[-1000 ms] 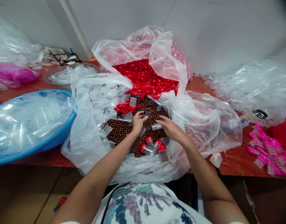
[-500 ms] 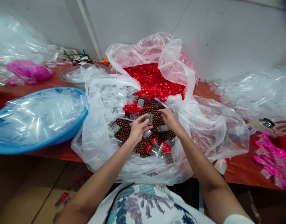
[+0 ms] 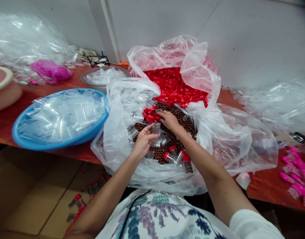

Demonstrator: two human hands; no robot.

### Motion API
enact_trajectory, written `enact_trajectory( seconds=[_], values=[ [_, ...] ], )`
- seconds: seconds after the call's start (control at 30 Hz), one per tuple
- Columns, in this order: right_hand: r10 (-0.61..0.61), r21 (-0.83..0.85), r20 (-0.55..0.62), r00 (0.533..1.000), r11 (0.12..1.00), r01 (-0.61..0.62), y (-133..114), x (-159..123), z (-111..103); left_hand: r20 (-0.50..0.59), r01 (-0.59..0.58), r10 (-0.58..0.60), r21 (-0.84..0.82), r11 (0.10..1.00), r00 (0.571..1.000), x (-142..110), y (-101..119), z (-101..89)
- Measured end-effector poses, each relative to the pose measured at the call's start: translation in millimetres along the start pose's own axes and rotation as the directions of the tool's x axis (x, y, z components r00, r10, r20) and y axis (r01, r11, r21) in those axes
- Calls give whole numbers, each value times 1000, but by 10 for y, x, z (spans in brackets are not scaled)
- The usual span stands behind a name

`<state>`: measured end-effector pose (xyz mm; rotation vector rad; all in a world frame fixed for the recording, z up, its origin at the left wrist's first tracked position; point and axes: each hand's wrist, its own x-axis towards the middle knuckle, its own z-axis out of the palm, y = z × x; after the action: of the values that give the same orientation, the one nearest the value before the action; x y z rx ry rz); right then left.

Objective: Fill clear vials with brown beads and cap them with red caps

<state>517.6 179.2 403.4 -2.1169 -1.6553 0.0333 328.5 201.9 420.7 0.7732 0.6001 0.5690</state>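
Note:
My left hand (image 3: 143,141) pinches a small clear plastic bottle (image 3: 156,128), held upright over a heap of brown beads (image 3: 161,154). Just beyond it, my right hand (image 3: 170,121) has its fingers together and bent down at a small pile of red caps (image 3: 150,114); anything in its fingertips is hidden. A clear bottle (image 3: 159,111) lies by those fingertips. Several red-capped bottles (image 3: 187,161) with beads inside rest on the near side of the heap. Loose clear bottles lie among the beads, inside a white plastic bag (image 3: 117,132).
Behind the beads stands a bag of red caps (image 3: 167,84). To the left, a blue basin (image 3: 18,132) holds clear plastic pieces, with a pink tub (image 3: 8,93) further left. Pink-capped items (image 3: 298,176) lie at right. Capped bottles (image 3: 77,199) are in a box below the table edge.
My view has swung left. My left hand has raised its bottle upright, and my right hand has moved left across the beads to the small pile of red caps.

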Motion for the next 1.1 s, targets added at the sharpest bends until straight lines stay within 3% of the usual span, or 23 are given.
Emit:
enact_trajectory(
  seconds=[0.13, 0.23, 0.3, 0.37, 0.43, 0.5, 0.6, 0.7, 0.8, 0.87, 0.97, 1.1],
  values=[
    [48, 30, -45, 998, 998, -47, -9, -112, -64, 5, 25, -25, 7, 1000, 1000, -27, 24, -36],
    [166, 276, -123, 978, 953, -127, -64, -260, -180, 26, 63, -64, 61, 996, 998, -52, 21, -43],
    [236, 550, -78, 969, 821, -155, -141, -377, -273, 59, 93, -99, 91, 991, 993, -67, 9, -33],
    [226, 753, 20, 974, 637, -163, -234, -503, -364, 97, 128, -140, 114, 985, 985, -76, -10, -16],
    [173, 841, 85, 981, 516, -164, -317, -630, -441, 129, 150, -166, 127, 981, 978, -81, -34, -1],
    [141, 868, 100, 985, 472, -156, -367, -747, -496, 157, 155, -174, 130, 979, 972, -86, -60, 10],
    [136, 857, 79, 988, 497, -137, -364, -884, -538, 195, 161, -187, 144, 976, 963, -101, -98, 17],
    [126, 795, 35, 991, 598, -104, -297, -966, -547, 217, 176, -211, 172, 969, 953, -124, -129, 27],
    [180, 707, -48, 983, 701, -94, -229, -1014, -546, 218, 185, -225, 187, 965, 950, -147, -145, 43],
    [236, 687, -88, 968, 718, -112, -209, -1045, -547, 218, 185, -225, 188, 965, 950, -159, -148, 56],
    [256, 694, -50, 965, 704, -151, -228, -1104, -549, 211, 166, -204, 186, 969, 956, -170, -156, 69],
    [181, 628, -33, 983, 769, -121, -289, -1184, -520, 190, 124, -162, 195, 973, 968, -176, -197, 79]
  ],
)
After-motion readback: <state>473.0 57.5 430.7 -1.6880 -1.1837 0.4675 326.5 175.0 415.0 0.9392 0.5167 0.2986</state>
